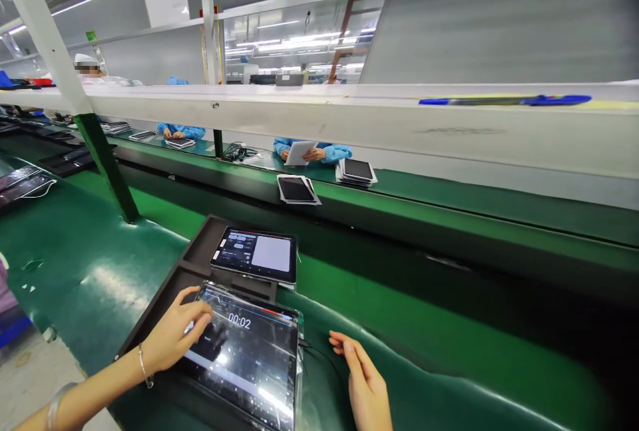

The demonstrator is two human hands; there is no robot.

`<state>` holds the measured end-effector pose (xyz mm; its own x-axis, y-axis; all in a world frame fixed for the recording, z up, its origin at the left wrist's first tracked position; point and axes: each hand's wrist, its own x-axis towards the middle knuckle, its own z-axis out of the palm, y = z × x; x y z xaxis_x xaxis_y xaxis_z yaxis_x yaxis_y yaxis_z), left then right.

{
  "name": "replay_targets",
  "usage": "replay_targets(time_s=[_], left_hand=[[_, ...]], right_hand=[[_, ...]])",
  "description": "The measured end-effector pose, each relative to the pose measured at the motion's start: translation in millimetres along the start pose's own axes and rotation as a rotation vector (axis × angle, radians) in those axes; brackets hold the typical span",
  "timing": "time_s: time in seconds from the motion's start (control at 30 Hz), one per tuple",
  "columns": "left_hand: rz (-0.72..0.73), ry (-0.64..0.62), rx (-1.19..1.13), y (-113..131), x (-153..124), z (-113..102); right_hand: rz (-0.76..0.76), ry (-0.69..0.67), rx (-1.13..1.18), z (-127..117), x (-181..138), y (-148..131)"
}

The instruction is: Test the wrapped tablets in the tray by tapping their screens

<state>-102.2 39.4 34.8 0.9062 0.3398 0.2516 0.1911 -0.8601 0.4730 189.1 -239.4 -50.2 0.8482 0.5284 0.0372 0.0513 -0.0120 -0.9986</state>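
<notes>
A large tablet lies in front of me with its screen lit, showing "00:02". Glossy reflections cover the glass. My left hand reaches over the tablet's upper left corner, fingers apart and bent at the screen; whether the fingertips press on the glass I cannot tell. A thin black cable runs from the tablet's right side. Just right of that cable, my right hand hovers with loosely curved fingers and nothing visible in it. Beyond the large tablet, a second lit tablet rests on a dark tray.
A white shelf with a blue pen crosses in front at height. A green post stands at left. Across the belt, co-workers in blue sleeves handle tablets; stacked tablets sit beside one.
</notes>
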Motion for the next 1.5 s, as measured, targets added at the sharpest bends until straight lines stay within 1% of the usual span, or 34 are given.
replay_targets(time_s=[0.07,0.1,0.13,0.17,0.2,0.27,0.3,0.37,0.43,0.5,0.63,0.73,0.83,0.87,0.93,1.0,1.03,1.07,1.13,1.23,1.3,1.33,1.4,1.5], left_hand=[[-0.02,0.114,0.02,-17.8,12.5,-4.5],[-0.065,0.19,0.054,-31.1,21.4,-5.5],[-0.126,0.262,0.09,-46.6,31.2,-5.4],[-0.216,0.334,0.121,-63.3,41.0,-4.1],[-0.297,0.384,0.133,-79.7,50.1,-1.8],[-0.387,0.407,0.118,-107.2,63.5,4.5],[-0.4,0.393,0.101,-116.5,67.1,7.7],[-0.401,0.359,0.076,-124.9,68.0,12.1],[-0.388,0.342,0.062,-122.1,62.7,13.2],[-0.362,0.331,0.053,-113.7,54.0,12.3],[-0.29,0.317,0.053,-96.8,34.4,12.5],[-0.235,0.295,0.055,-83.4,25.0,13.7],[-0.168,0.331,0.079,-60.1,22.9,11.7],[-0.115,0.337,0.106,-50.3,23.0,10.3],[0.058,0.302,0.171,-31.5,23.1,7.2],[0.245,0.215,0.212,-18.5,22.1,5.0],[0.301,0.174,0.216,-15.1,21.2,4.5],[0.325,0.136,0.213,-13.6,20.1,4.5],[0.321,0.055,0.217,-14.4,17.7,4.9],[0.309,-0.102,0.255,-16.8,15.4,4.4],[0.27,-0.157,0.249,-16.2,17.3,2.5],[0.234,-0.152,0.232,-15.7,20.4,1.3],[0.154,-0.086,0.194,-16.1,33.3,-0.9],[0.064,0.036,0.202,-23.4,72.3,-1.6]], right_hand=[[0.002,0.0,0.003,-0.9,0.1,1.4],[0.006,-0.001,0.004,-1.1,0.2,1.6],[0.01,-0.003,0.003,-1.0,0.3,1.3],[0.013,-0.006,-0.001,-0.7,0.4,0.5],[0.012,-0.01,-0.007,-0.2,0.4,-0.8],[0.001,-0.028,-0.03,1.3,-0.1,-4.9],[-0.009,-0.043,-0.046,2.2,-0.7,-7.2],[-0.031,-0.085,-0.08,4.2,-2.4,-11.7],[-0.046,-0.124,-0.103,6.2,-4.7,-14.7],[-0.034,-0.15,-0.102,7.7,-7.0,-15.5],[0.006,-0.144,-0.046,6.8,-7.1,-13.9],[0.051,-0.103,0.153,1.1,-1.8,-14.4],[0.12,-0.088,0.427,-6.9,4.9,-17.1],[0.147,-0.087,0.487,-9.3,6.8,-17.9],[0.202,-0.073,0.555,-12.7,9.4,-18.6],[0.234,-0.05,0.573,-14.0,10.7,-18.2],[0.237,-0.045,0.57,-13.8,10.9,-17.8],[0.235,-0.047,0.564,-13.4,10.9,-17.4],[0.221,-0.06,0.548,-12.0,10.7,-17.1],[0.207,-0.066,0.537,-10.4,10.0,-18.0],[0.2,-0.065,0.534,-10.0,9.3,-19.1],[0.194,-0.069,0.528,-9.8,8.7,-19.6],[0.172,-0.085,0.494,-9.4,7.4,-20.4],[0.128,-0.11,0.423,-8.4,5.3,-20.5]])
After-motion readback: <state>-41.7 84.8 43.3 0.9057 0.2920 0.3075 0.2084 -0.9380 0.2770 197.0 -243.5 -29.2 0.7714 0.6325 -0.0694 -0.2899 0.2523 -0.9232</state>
